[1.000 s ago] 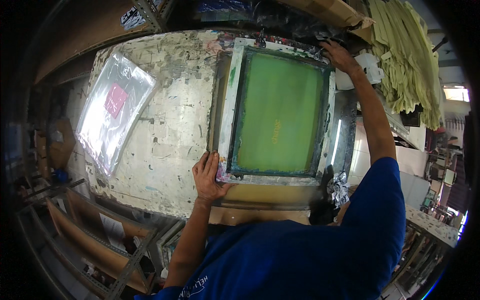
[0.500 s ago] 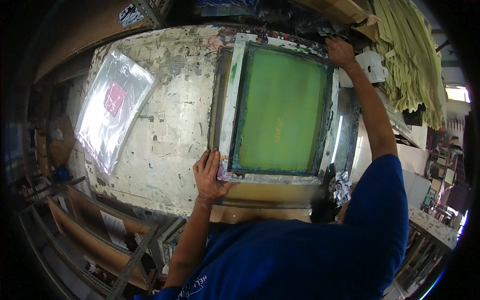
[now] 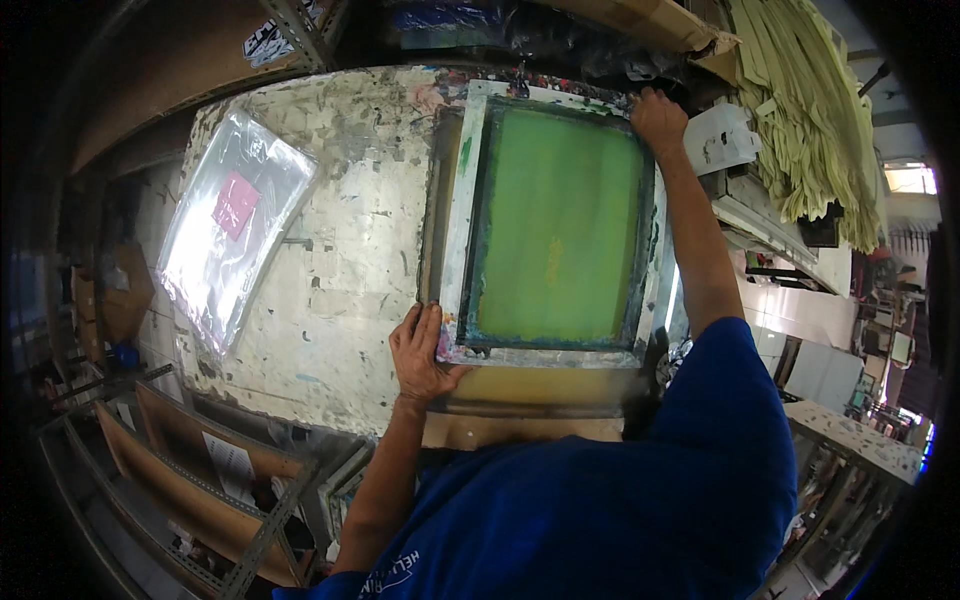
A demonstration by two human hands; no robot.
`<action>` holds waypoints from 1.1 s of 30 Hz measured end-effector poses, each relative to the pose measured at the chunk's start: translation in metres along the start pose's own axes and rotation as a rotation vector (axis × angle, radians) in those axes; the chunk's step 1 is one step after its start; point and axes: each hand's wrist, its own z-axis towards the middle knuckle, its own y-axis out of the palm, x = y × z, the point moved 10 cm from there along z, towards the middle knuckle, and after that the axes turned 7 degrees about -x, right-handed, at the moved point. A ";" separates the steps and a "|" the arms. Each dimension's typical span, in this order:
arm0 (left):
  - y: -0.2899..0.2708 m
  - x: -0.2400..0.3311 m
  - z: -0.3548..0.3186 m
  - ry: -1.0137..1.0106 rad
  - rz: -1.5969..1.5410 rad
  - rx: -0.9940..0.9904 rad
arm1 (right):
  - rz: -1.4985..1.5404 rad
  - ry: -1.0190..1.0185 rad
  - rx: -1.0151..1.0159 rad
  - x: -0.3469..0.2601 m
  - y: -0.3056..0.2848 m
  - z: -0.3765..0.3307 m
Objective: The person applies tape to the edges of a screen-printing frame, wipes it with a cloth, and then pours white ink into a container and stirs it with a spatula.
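Observation:
A silk-screen printing frame (image 3: 455, 230) lies on a paint-spattered board (image 3: 345, 260); its stretched mesh (image 3: 565, 200) is green, with small pale lettering. At the frame's near left corner rests my left hand (image 3: 422, 358), fingers stretched out along the side and thumb apart by the near edge. My right hand (image 3: 660, 122) is at the far right corner, its fingers curled closed. Whatever lies inside those fingers is hidden. Under the frame, a yellowish-brown surface (image 3: 540, 388) shows at the near side.
A stack of clear plastic sleeves (image 3: 240, 220) with a pink paper (image 3: 236, 205) lies on the board's left. A white box (image 3: 722, 138) and hanging pale yellow strips (image 3: 805, 120) stand beyond my right arm. Metal-framed shelves (image 3: 190, 475) are at the near left.
My right hand has shifted left and slightly nearer at the far corner, its fingers more curled. My left hand stays at the near corner. The whole view has shifted slightly.

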 end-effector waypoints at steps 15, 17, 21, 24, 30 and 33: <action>-0.005 0.001 0.002 -0.022 -0.009 -0.021 | 0.252 -0.666 -0.250 -0.194 0.003 0.043; -0.005 0.001 0.002 -0.028 -0.008 -0.027 | 0.204 -0.755 -0.206 -0.197 0.003 0.046; -0.003 0.000 0.002 -0.029 -0.010 -0.028 | 0.179 -0.845 -0.182 -0.202 0.007 0.051; -0.002 -0.001 0.001 -0.030 -0.013 -0.033 | 0.171 -0.855 -0.175 -0.207 0.007 0.052; -0.001 0.000 0.002 -0.036 -0.013 -0.043 | 0.171 -0.813 -0.141 -0.202 0.003 0.049; 0.000 0.000 0.002 -0.031 -0.013 -0.028 | 0.175 -0.802 -0.033 -0.202 0.003 0.047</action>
